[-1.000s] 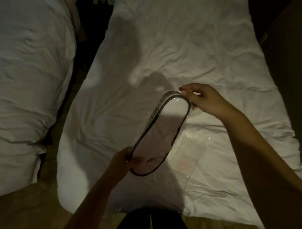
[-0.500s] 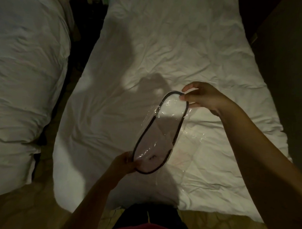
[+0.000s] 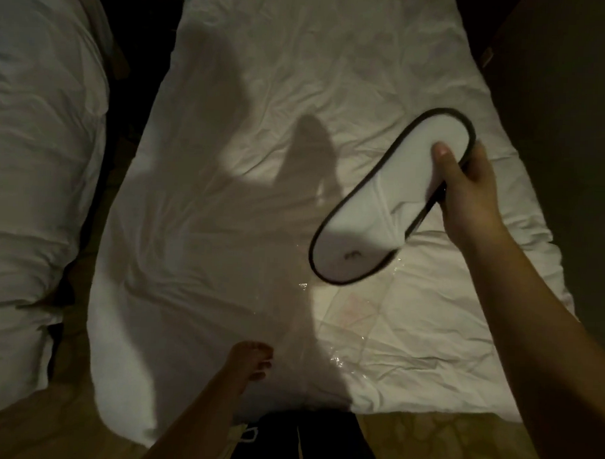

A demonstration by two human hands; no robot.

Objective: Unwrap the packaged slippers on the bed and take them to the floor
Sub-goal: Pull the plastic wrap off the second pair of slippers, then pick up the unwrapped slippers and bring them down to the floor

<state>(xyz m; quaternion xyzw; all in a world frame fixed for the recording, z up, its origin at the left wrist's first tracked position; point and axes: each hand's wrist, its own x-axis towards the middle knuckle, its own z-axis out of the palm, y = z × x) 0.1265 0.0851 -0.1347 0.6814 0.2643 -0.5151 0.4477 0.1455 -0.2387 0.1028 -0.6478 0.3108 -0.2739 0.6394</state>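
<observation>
White slippers [image 3: 373,211] with a dark trim, pressed flat together, are out of their wrapper and held above the right side of the bed [image 3: 264,90]. My right hand [image 3: 467,190] grips them near the far end, thumb on top. My left hand [image 3: 252,359] is low near the bed's foot, fingers pinched on the clear plastic wrapper [image 3: 291,318], which hangs as a faint translucent sheet. More clear plastic [image 3: 359,334] lies shining on the sheet below the slippers.
A second white bed [image 3: 39,151] stands at the left across a narrow dark gap [image 3: 128,68]. Tan floor [image 3: 424,439] shows at the foot of the bed. A dark wall or cabinet [image 3: 554,135] runs along the right side.
The slippers have come out of the wrapper. My right hand pulled them up and to the right, while my left hand dropped toward the bed's foot with the empty plastic.
</observation>
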